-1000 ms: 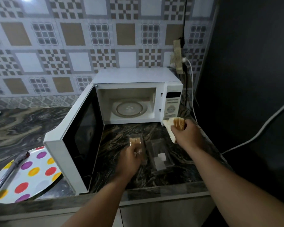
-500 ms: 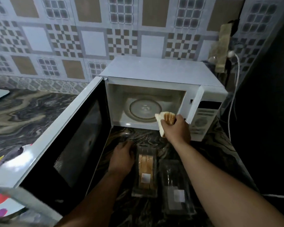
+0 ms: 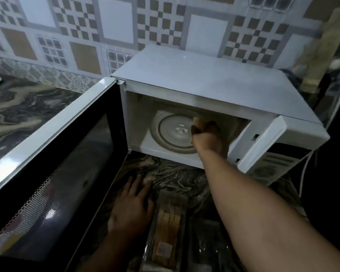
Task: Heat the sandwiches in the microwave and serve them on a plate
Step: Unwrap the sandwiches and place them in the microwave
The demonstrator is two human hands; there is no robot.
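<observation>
Sandwich [image 3: 197, 124] now sits inside the microwave [image 3: 214, 91], carried in from the doorway by the right hand [image 3: 206, 139], whose grip stays curled round it above the glass turntable [image 3: 171, 132]. Loading looks nearly done; letting go comes next. Left hand [image 3: 133, 205] has settled flat, fingers spread, on the dark marbled table [image 3: 28, 107], beside a wrapped sandwich pack [image 3: 165, 230]. Door [image 3: 53, 163] hangs wide open. Patterned wall tiles [image 3: 114, 22] stand behind.

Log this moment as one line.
right hand: holds sandwich over turntable | left hand: flat on counter | microwave door: open
</observation>
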